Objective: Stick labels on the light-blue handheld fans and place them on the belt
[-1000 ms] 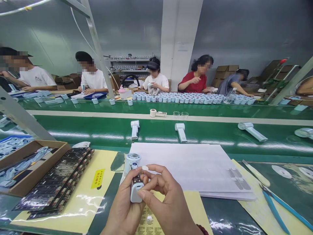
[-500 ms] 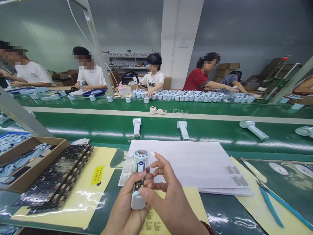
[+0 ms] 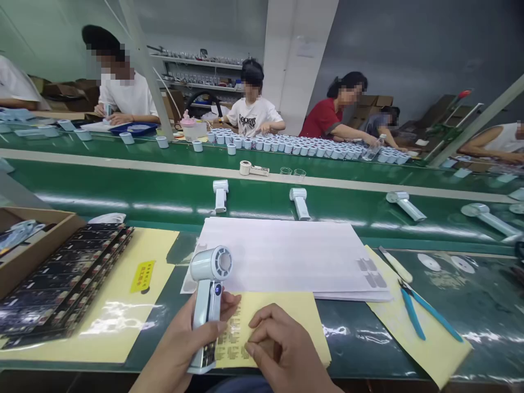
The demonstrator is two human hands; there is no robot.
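A pale blue handheld fan (image 3: 202, 311) is in my left hand (image 3: 186, 330), which wraps round its handle. The fan's round head (image 3: 210, 263) points up and to the right, and a small lit display shows below it. My right hand (image 3: 282, 344) is apart from the fan, over a yellow sheet (image 3: 303, 311) printed with small dark text blocks. Its fingers are curled in toward the thumb near the sheet's surface. Whatever lies between those fingertips is too small or hidden to make out.
White paper (image 3: 278, 256) lies ahead. Blue-handled cutters (image 3: 413, 311) and a white-handled blade (image 3: 396, 265) rest at right. Dark printed strips (image 3: 69, 278) and a cardboard box (image 3: 49, 229) stand left. More fans (image 3: 301, 203) lie on the green belt (image 3: 262, 199); co-workers sit beyond.
My left hand has brought the fan closer and down to the left, turning its head sideways. My right hand has left the fan's handle and moved down to the yellow sheet. The view has shifted.
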